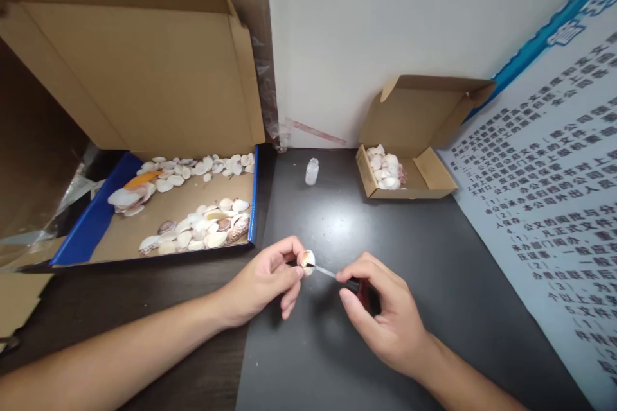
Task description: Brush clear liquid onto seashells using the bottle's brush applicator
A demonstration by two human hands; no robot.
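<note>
Pale shell (307, 261) sat pinched in the left hand (263, 282), grip clamped on its edges, held just above the dark surface (414, 257) so its face met the brush. Right hand (385, 318) gripped a small brush applicator (337, 275) (bristle tip touching shell); open bottle (312, 171) stood well apart, between large box (193, 218) and small box (409, 173).

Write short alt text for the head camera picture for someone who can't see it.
The left hand pinches a small shell while the right hand touches a thin brush to it, above a dark table. Two open cardboard boxes behind hold more shells.
</note>
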